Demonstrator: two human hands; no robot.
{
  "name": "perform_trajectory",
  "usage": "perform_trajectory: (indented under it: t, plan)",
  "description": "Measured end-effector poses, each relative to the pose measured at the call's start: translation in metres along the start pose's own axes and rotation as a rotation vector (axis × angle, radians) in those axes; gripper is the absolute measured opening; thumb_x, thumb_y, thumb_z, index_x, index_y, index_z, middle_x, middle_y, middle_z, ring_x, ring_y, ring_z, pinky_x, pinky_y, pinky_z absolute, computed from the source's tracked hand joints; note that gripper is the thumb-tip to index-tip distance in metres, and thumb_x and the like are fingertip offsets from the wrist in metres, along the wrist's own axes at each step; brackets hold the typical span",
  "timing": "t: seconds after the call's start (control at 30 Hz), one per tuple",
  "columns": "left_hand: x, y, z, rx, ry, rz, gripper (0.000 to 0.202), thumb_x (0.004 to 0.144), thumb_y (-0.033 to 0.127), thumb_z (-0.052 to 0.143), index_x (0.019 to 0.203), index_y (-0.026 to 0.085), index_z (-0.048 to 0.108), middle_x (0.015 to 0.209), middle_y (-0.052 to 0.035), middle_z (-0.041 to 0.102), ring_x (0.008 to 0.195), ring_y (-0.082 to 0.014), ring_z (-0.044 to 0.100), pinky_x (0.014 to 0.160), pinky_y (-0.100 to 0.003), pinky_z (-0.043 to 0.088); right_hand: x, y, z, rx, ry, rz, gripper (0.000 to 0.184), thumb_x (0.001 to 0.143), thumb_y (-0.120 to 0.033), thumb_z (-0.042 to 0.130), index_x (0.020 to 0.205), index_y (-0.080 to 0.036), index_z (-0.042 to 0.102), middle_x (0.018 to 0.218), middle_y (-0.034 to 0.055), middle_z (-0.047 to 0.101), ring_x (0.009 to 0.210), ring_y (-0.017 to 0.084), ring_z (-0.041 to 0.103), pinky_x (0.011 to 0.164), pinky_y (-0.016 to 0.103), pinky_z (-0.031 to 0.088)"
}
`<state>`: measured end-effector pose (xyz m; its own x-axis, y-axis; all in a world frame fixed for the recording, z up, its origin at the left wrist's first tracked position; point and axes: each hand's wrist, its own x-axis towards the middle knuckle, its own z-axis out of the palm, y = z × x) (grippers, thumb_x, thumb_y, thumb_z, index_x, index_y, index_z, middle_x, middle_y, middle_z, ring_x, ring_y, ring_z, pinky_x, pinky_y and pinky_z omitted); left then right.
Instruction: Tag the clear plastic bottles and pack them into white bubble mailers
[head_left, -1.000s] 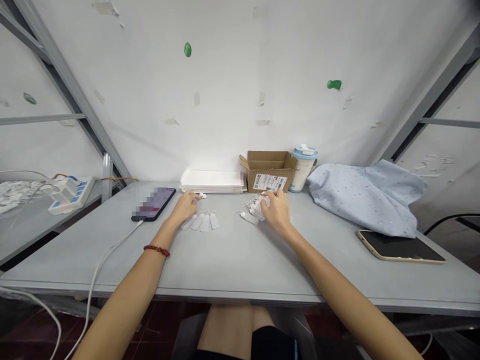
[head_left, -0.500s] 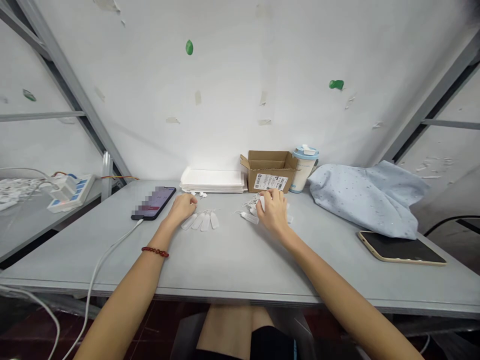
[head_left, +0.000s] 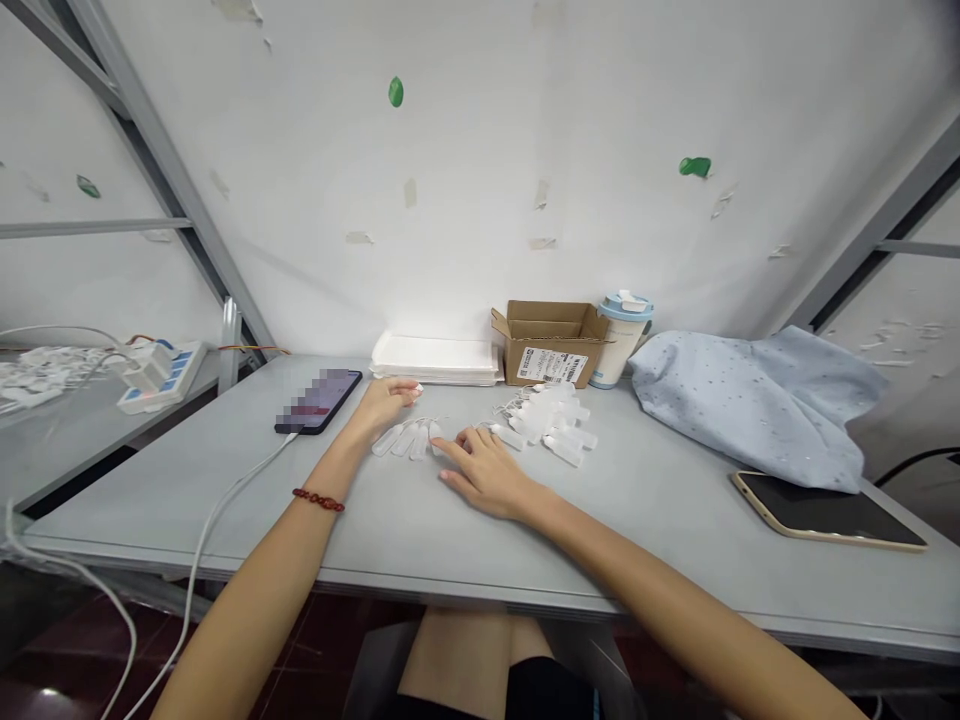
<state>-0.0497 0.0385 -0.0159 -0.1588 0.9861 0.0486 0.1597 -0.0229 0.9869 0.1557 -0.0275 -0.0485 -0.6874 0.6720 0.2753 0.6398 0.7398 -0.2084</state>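
Observation:
My left hand (head_left: 384, 403) is beyond the left end of a short fanned row of white tags (head_left: 403, 440) with thin strings. Its fingertips are closed on a small white piece (head_left: 418, 388), too small to make out in detail. My right hand (head_left: 489, 472) rests low over the table with thumb and fingers apart. Its index fingertip touches the rightmost tag of the row, partly covering it. Just past that hand lies a loose pile of similar white tags (head_left: 544, 415), their strings bunched at the left side.
Behind the tags stand a stack of white sheets (head_left: 439, 352), an open cardboard box (head_left: 551, 350) and a lidded cup (head_left: 621, 345). A charging phone (head_left: 319, 400) lies left; light blue cloth (head_left: 750, 400) and another phone (head_left: 825, 508) lie right. A white cable (head_left: 210, 520) crosses the front edge.
My right hand has moved left and nearer from the pile to the row's right end, uncovering the pile. My left fingers have reached over to the small white pieces. The view has shifted slightly.

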Motion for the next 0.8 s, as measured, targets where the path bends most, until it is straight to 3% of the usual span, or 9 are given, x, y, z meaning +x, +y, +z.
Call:
perform_trajectory:
  t: [0.17,0.4,0.8]
  plan:
    - [0.001,-0.001,0.002,-0.057,-0.013,-0.016,0.034,0.049,0.025,0.078,0.079,0.012,0.070,0.084,-0.0090,0.071,0.081,-0.0188,0.062,0.081,-0.032,0.045,0.005,0.003,0.000,-0.040,-0.024,-0.013,0.046,0.094,-0.045,0.033,0.137,-0.029,0.041,0.111,0.0111,0.047,0.097,0.023,0.041,0.085,0.040,0.035]
    - [-0.002,0.001,0.007,-0.192,-0.094,-0.019,0.029,0.050,0.026,0.082,0.074,0.014,0.071,0.083,-0.0073,0.070,0.086,-0.0188,0.061,0.086,-0.033,0.046,0.005,0.002,0.000,-0.067,-0.028,-0.024,0.045,0.095,-0.045,0.031,0.132,-0.024,0.045,0.115,0.0117,0.048,0.097,0.024,0.042,0.085,0.041,0.034]
    - [-0.010,0.008,0.012,-0.278,-0.175,-0.099,0.025,0.052,0.019,0.083,0.073,0.014,0.071,0.079,-0.0045,0.067,0.082,-0.0143,0.060,0.089,-0.031,0.046,0.001,0.003,0.000,-0.074,0.022,0.042,0.030,0.094,-0.036,0.039,0.111,-0.019,0.056,0.098,0.0104,0.053,0.091,0.022,0.047,0.080,0.036,0.035]
